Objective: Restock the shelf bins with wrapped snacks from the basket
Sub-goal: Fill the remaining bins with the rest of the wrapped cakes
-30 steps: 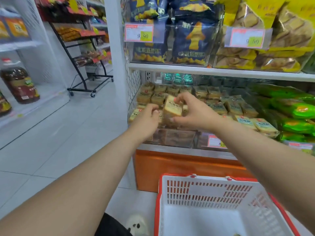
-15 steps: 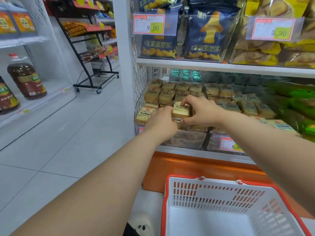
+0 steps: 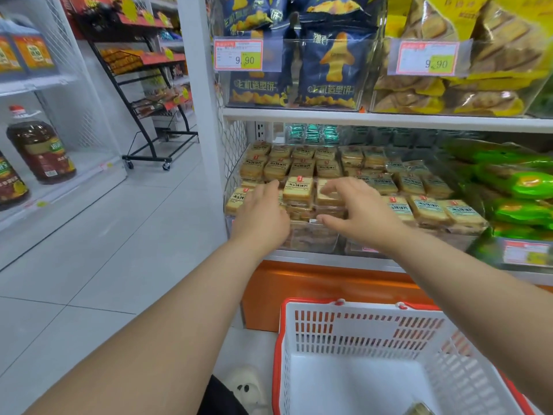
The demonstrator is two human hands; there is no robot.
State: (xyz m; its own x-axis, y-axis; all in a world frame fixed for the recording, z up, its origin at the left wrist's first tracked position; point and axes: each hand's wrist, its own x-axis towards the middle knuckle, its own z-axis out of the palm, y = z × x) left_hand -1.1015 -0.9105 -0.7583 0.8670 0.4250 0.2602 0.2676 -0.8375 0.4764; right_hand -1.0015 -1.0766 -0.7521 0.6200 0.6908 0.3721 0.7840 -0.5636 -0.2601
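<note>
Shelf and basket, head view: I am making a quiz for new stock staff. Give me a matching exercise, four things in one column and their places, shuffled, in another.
Things:
1. blue snack bags
2. green packs
3. wrapped cake slices
4. basket

Places:
A. clear bin on the lower shelf, between both hands
B. on the floor, below the orange shelf base
C. upper shelf, beside the left price tag
D. lower shelf, far right

Pairs: 1-C, 2-D, 3-A, 4-B
</note>
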